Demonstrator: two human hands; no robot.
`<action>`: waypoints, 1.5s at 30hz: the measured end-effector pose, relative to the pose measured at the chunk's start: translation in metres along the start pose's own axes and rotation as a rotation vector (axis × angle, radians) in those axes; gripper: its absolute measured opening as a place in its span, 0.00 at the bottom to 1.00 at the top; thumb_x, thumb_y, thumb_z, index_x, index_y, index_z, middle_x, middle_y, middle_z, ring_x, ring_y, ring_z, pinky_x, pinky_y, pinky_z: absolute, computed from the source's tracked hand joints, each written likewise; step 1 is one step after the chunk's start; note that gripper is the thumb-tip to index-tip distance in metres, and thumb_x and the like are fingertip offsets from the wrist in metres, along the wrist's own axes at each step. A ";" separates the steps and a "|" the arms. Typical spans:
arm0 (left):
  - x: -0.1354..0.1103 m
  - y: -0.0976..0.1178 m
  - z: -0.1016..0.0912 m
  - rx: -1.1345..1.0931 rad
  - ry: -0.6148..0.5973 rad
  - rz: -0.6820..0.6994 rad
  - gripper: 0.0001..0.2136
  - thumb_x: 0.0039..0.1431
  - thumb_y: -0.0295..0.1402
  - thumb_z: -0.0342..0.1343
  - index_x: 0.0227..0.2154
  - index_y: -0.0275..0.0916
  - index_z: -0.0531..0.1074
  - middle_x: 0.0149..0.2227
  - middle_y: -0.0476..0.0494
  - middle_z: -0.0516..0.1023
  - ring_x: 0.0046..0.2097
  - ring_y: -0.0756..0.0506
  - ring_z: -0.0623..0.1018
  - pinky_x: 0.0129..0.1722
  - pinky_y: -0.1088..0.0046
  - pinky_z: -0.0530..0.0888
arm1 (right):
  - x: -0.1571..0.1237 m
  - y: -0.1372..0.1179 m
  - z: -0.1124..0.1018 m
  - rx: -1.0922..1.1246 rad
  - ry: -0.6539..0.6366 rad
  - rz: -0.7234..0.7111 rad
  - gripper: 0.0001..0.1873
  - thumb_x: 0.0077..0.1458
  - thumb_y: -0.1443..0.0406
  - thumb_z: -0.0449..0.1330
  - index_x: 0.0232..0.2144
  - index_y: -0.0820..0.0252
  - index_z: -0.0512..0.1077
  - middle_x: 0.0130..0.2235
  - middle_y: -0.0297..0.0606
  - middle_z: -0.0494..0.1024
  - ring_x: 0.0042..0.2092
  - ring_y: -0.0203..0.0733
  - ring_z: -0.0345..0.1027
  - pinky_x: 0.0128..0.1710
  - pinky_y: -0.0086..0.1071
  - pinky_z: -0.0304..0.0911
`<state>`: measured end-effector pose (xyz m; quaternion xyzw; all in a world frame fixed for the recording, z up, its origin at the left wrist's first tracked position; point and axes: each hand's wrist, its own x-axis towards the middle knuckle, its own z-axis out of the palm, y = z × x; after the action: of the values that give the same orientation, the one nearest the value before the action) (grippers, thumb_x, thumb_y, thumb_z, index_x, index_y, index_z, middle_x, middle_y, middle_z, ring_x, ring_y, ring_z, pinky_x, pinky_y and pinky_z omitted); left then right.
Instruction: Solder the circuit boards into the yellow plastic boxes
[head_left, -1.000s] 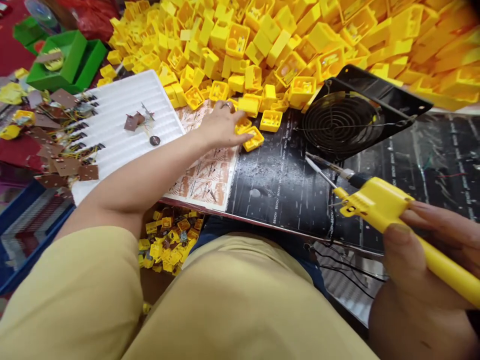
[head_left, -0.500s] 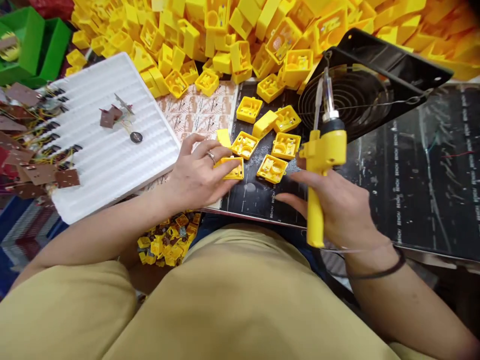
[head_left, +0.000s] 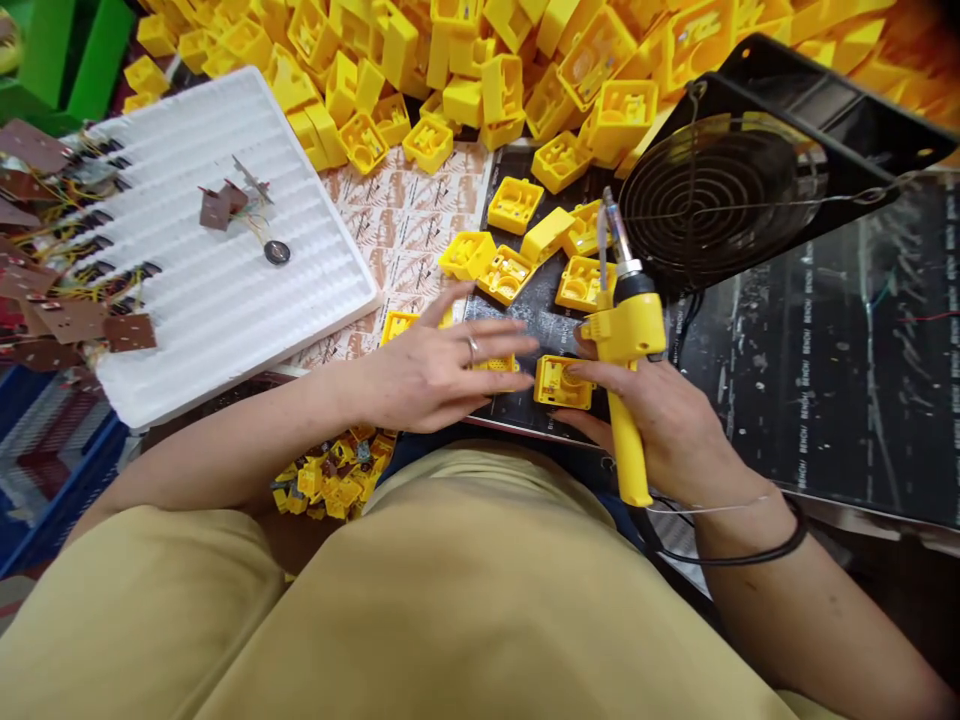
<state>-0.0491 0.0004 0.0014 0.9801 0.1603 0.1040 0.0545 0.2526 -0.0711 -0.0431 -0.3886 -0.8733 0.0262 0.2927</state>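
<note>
My right hand (head_left: pixel 667 410) is wrapped round the handle of a yellow soldering gun (head_left: pixel 632 328), whose metal tip points up and away from me. Its thumb and a finger reach the right side of an open yellow plastic case (head_left: pixel 551 385) near the table's front edge. Fingers spread, my left hand (head_left: pixel 427 375) lies over another yellow case (head_left: pixel 499 368), which it partly hides. Whether it touches that case I cannot tell. Behind the left hand a further yellow case (head_left: pixel 397 325) shows in part. Several more cases, such as an open one (head_left: pixel 506 275), stand just beyond the hands.
A black fan (head_left: pixel 720 200) with a wire guard stands at the right. On the left, a white foam board (head_left: pixel 322 270) bears brown circuit boards (head_left: pixel 71 325) with wires and a small speaker (head_left: pixel 276 252). A heap of yellow cases (head_left: pixel 465 100) fills the back.
My left hand has moved right, its fingers now over a different spot. The soldering gun has tilted and dropped slightly. The case by my right hand sits nearer the front edge. The view has shifted somewhat.
</note>
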 end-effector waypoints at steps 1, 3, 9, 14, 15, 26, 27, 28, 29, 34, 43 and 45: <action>-0.005 -0.002 -0.002 0.000 0.057 -0.090 0.17 0.73 0.38 0.48 0.60 0.47 0.71 0.67 0.44 0.72 0.68 0.43 0.70 0.72 0.45 0.56 | 0.001 0.000 0.001 0.006 0.016 -0.008 0.19 0.65 0.58 0.63 0.54 0.58 0.66 0.42 0.39 0.79 0.42 0.45 0.76 0.49 0.40 0.71; -0.016 -0.006 -0.003 0.000 0.138 -0.297 0.22 0.70 0.47 0.51 0.62 0.44 0.69 0.65 0.38 0.73 0.67 0.39 0.71 0.68 0.46 0.62 | 0.008 -0.001 0.007 0.014 0.055 -0.027 0.22 0.64 0.57 0.65 0.54 0.58 0.66 0.43 0.40 0.79 0.43 0.45 0.76 0.53 0.42 0.69; -0.024 -0.003 0.012 0.072 0.091 -0.317 0.22 0.73 0.40 0.49 0.64 0.34 0.64 0.59 0.30 0.77 0.60 0.37 0.78 0.65 0.46 0.67 | 0.041 -0.017 0.034 0.015 0.058 -0.177 0.14 0.68 0.59 0.60 0.52 0.58 0.67 0.44 0.40 0.79 0.48 0.46 0.75 0.52 0.41 0.69; -0.006 -0.005 0.017 -0.229 0.182 -0.165 0.22 0.73 0.42 0.50 0.63 0.35 0.64 0.59 0.32 0.76 0.60 0.42 0.77 0.58 0.64 0.76 | 0.030 -0.011 0.025 -0.050 0.052 -0.111 0.14 0.67 0.63 0.61 0.53 0.60 0.67 0.35 0.35 0.76 0.33 0.40 0.70 0.32 0.32 0.65; -0.006 -0.007 0.016 -0.240 0.154 -0.151 0.22 0.72 0.43 0.50 0.63 0.36 0.64 0.58 0.34 0.77 0.60 0.42 0.77 0.61 0.61 0.74 | 0.025 -0.009 0.021 -0.058 0.052 -0.090 0.15 0.67 0.63 0.61 0.53 0.60 0.67 0.34 0.35 0.76 0.32 0.40 0.69 0.31 0.32 0.64; -0.013 0.006 0.018 0.209 0.092 -0.419 0.27 0.67 0.57 0.51 0.62 0.49 0.69 0.45 0.43 0.81 0.55 0.36 0.77 0.68 0.37 0.59 | 0.016 -0.002 0.023 -0.048 0.089 -0.102 0.19 0.65 0.61 0.65 0.55 0.57 0.67 0.44 0.39 0.80 0.45 0.43 0.76 0.43 0.35 0.70; -0.009 0.009 0.024 0.251 0.128 -0.454 0.26 0.68 0.56 0.50 0.61 0.49 0.70 0.46 0.42 0.81 0.56 0.35 0.76 0.68 0.35 0.57 | 0.016 -0.002 0.023 -0.056 0.096 -0.100 0.19 0.64 0.62 0.65 0.55 0.57 0.67 0.43 0.38 0.80 0.43 0.42 0.77 0.40 0.33 0.69; -0.006 0.014 0.031 0.295 0.157 -0.490 0.26 0.68 0.56 0.49 0.60 0.47 0.71 0.47 0.40 0.81 0.57 0.35 0.75 0.69 0.33 0.55 | 0.015 -0.002 0.024 -0.066 0.105 -0.095 0.19 0.64 0.62 0.65 0.55 0.57 0.67 0.43 0.38 0.80 0.40 0.41 0.76 0.37 0.32 0.68; -0.004 0.020 0.036 0.334 0.176 -0.519 0.28 0.69 0.57 0.48 0.61 0.45 0.71 0.47 0.39 0.81 0.58 0.34 0.75 0.69 0.32 0.54 | 0.015 -0.002 0.024 -0.076 0.116 -0.090 0.20 0.64 0.62 0.66 0.55 0.57 0.67 0.42 0.38 0.80 0.37 0.40 0.75 0.34 0.32 0.67; -0.015 0.050 0.040 0.381 0.206 -0.444 0.32 0.69 0.57 0.45 0.63 0.37 0.69 0.42 0.39 0.82 0.56 0.35 0.76 0.70 0.35 0.55 | 0.012 -0.001 0.024 -0.120 0.134 -0.098 0.19 0.66 0.57 0.64 0.54 0.58 0.68 0.39 0.37 0.80 0.30 0.38 0.72 0.29 0.32 0.64; -0.061 0.022 -0.001 0.383 0.076 -0.567 0.21 0.71 0.39 0.51 0.58 0.29 0.72 0.55 0.29 0.79 0.54 0.35 0.78 0.51 0.57 0.79 | 0.017 -0.001 0.018 -0.152 0.079 -0.128 0.25 0.61 0.58 0.69 0.55 0.58 0.66 0.42 0.42 0.82 0.37 0.44 0.77 0.36 0.35 0.70; -0.059 0.019 0.002 0.408 0.024 -0.527 0.20 0.71 0.37 0.52 0.58 0.27 0.72 0.55 0.28 0.79 0.54 0.35 0.78 0.52 0.60 0.79 | 0.017 0.000 0.018 -0.154 0.073 -0.125 0.25 0.62 0.59 0.68 0.57 0.57 0.65 0.42 0.43 0.82 0.36 0.44 0.77 0.37 0.35 0.71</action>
<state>-0.0973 -0.0367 -0.0093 0.8944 0.4263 0.0635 -0.1199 0.2336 -0.0561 -0.0492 -0.3553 -0.8840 -0.0738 0.2948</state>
